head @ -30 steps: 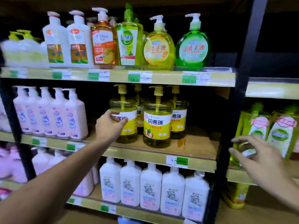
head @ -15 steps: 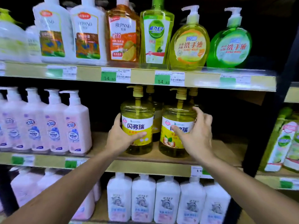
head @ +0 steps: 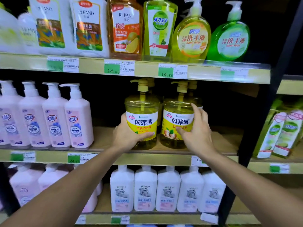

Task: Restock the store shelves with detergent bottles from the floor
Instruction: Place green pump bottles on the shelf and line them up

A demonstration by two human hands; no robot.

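- On the middle wooden shelf board (head: 221, 140), at 12 o'clock from the wearer, two clear yellow plastic pump bottles of detergent with white-and-yellow labels stand side by side, nearly touching: the left bottle (head: 142, 110) and the right bottle (head: 178, 108).
- The left hand (head: 129, 136) grips the left bottle from 9 o'clock. The thumb lies across the lower label and the fingers wrap round the side.
- The right hand (head: 196, 135) grips the right bottle from 3 o'clock. The thumb is on the label front, the fingers curl round the side, and the index tip is up at the shoulder.
- Both bases look to be down on the board, though the hands hide part of each bottom edge.
- Done so far: matching yellow pump heads show directly behind each bottle, so a back row is in and these two form the front row. I judge this placement to be near its end.
- Left to do: bare board runs from 3 o'clock of the right bottle to the black upright post (head: 250, 128), so there is room for more. The floor stock is out of frame, count unknown.
- Neighbours: pale pink square pump bottles (head: 77, 122) stand at 9 o'clock, well apart from the left bottle.
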